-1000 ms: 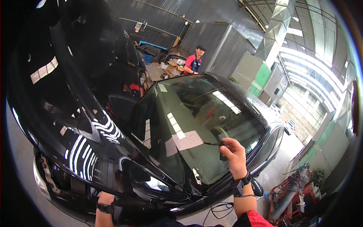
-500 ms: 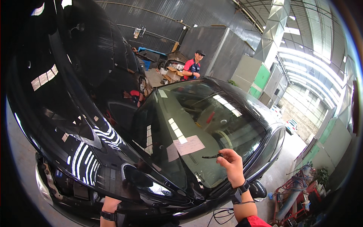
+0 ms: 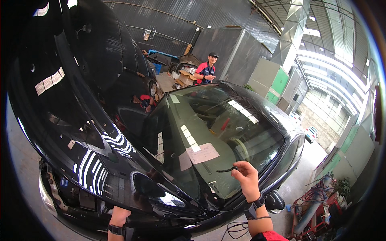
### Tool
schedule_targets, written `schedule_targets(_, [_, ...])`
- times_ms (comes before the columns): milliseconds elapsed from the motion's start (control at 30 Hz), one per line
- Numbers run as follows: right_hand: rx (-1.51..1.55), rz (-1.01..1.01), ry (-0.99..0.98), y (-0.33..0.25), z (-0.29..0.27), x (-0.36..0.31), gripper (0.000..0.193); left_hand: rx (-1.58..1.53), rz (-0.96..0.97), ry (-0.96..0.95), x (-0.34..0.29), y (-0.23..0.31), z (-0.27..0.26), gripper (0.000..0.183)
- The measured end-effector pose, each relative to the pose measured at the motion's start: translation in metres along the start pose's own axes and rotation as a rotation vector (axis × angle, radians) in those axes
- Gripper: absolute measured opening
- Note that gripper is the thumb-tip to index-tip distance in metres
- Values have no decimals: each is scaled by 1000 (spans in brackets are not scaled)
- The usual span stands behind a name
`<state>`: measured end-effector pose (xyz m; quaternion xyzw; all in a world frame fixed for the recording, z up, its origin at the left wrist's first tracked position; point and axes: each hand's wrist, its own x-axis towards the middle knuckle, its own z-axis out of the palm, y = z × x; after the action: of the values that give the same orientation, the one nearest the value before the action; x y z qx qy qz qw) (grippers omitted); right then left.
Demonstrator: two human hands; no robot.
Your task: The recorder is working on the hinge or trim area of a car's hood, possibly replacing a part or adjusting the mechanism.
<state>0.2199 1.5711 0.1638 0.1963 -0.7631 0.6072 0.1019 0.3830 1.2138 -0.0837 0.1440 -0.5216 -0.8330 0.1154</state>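
Observation:
My right hand point(image 3: 246, 180) is raised in front of the windshield, thumb and fingers pinched on one end of a short, thin black strip point(image 3: 225, 170). The strip's free end points left, and its exact kind is too small to make out. My left hand point(image 3: 119, 215) reaches in at the lower edge of the raised black hood point(image 3: 90, 114); its fingers are hidden behind the hood. The windshield point(image 3: 257, 162) of the black car lies beyond my right hand, and a pinkish paper sheet point(image 3: 206, 153) shows on it.
A co-worker point(image 3: 206, 70) in red and dark clothes stands across the car. Cardboard boxes point(image 3: 185, 78) lie behind. To the right are the side mirror point(image 3: 275, 202) and a red metal frame with hoses point(image 3: 315, 209). A black cable point(image 3: 235, 231) loops beside my right forearm.
The whole view has shifted slightly. My right hand keeps its pinch on the black strip, and my left hand stays at the hood's edge. The co-worker's hand has moved a little.

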Motion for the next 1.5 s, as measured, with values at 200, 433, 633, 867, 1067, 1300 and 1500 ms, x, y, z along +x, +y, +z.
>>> schedule_targets(200, [72, -7, 18, 1, 0, -5, 25, -9, 43, 4, -5, -1, 4, 37])
schedule_targets(433, [83, -19, 31, 4, 5, -8, 25, -50, 97, 53, -12, 21, 28, 19])
schedule_targets(633, [54, -22, 31, -4, 8, -9, 25, 36, 79, 33, -8, 10, 16, 10])
schedule_targets(867, [39, -72, 52, -10, 7, -11, 24, -38, -79, 113, -11, 20, 17, 10])
schedule_targets(1067, [29, -123, 82, -18, 21, -15, 24, -70, -83, 124, -14, 18, 15, 13])
schedule_targets(1300, [9, -145, 71, -10, 26, -16, 24, -10, -91, 57, -19, 17, 4, 5])
schedule_targets(1500, [7, -122, 64, -10, 29, -17, 23, -8, -76, 73, -23, 16, 3, 9])
